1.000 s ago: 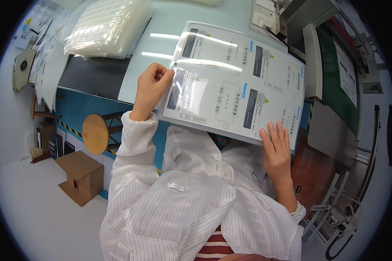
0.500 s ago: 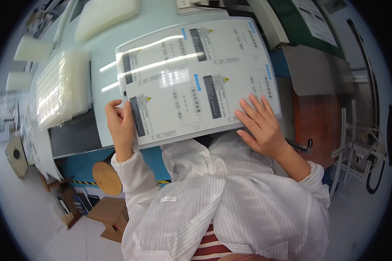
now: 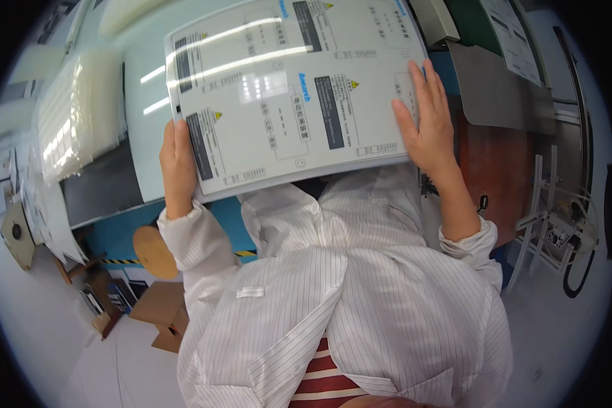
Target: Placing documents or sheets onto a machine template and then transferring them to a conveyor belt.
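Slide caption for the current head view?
Left hand and right hand at opposite sides of a glossy printed sheet.

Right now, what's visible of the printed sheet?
The sheet is white, glossy, plastic-looking, printed with dark blocks, blue lettering, yellow triangles and line diagrams; lights reflect in it. It lies face-up, slightly turned, at the table's near edge. Left hand at its left edge, right hand at its right.

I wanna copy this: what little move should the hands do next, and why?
Maybe gently pat both sides inward, because the left hand is at the left edge of the printed sheet and the right hand at its right edge.
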`<act>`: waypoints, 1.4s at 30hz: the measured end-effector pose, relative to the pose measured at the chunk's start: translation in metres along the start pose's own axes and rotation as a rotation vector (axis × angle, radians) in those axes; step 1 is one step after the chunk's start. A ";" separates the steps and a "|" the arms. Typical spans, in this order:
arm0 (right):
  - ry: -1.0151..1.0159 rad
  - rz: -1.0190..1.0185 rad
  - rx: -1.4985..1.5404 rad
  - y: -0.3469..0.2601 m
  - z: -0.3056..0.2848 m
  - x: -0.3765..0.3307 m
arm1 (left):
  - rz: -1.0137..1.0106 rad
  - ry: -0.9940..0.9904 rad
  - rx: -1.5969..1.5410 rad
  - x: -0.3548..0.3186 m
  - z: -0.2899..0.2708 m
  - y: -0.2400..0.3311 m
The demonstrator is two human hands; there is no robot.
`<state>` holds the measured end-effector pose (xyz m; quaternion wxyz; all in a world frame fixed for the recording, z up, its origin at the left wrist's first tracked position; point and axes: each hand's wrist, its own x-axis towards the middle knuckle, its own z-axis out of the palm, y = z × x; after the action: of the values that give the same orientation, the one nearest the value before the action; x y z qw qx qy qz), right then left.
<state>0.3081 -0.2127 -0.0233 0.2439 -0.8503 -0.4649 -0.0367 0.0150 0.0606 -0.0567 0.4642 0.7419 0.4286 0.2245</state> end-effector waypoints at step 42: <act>0.301 0.597 -0.373 0.273 -0.043 -0.008 | -0.038 -0.134 -0.049 0.003 -0.024 -0.011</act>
<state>0.5317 -0.3611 -0.0916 0.1507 -0.9631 -0.1412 -0.1725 -0.0054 0.0769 -0.0551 0.5139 0.7356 0.4048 0.1758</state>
